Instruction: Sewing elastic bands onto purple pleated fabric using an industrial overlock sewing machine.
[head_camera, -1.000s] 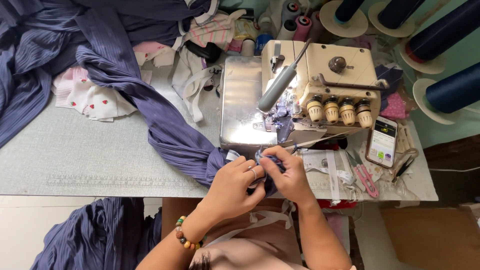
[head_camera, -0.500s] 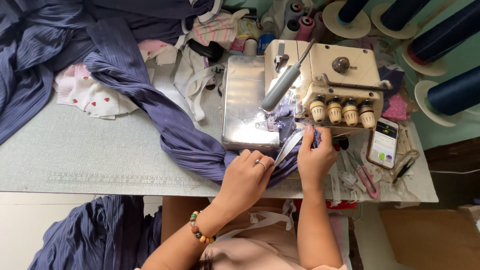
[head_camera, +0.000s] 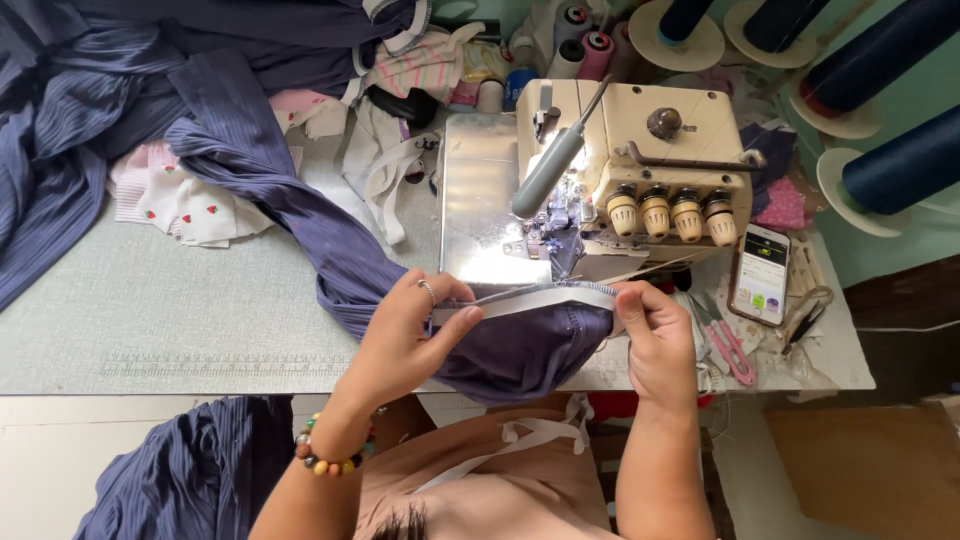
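Looking down from above, we see a grey worktable (head_camera: 150, 320) strewn with cloth. At far left lies a heap of navy ribbed fabric (head_camera: 230, 150), with a white piece printed with small strawberries (head_camera: 175, 200) beside it. The navy cloth trails across the table toward the middle, where our two hands meet it.

Our left hand (head_camera: 405, 335), with a beaded bracelet at the wrist, pinches one end of a white elastic band (head_camera: 530, 298) against the folded navy edge. Our right hand (head_camera: 655, 335) grips the other end, fingers closed on band and cloth together. The band runs taut between them, just in front of the presser foot of a cream overlock sewing machine (head_camera: 640, 170).

The fabric looks soft, light and drapey — likely to slip and bunch — so holding it at the edge, close to the foot, seems wisest.

Further right lie a smartphone (head_camera: 760, 275) and pink thread snips (head_camera: 730, 345); large navy thread cones (head_camera: 900, 165) stand beyond.
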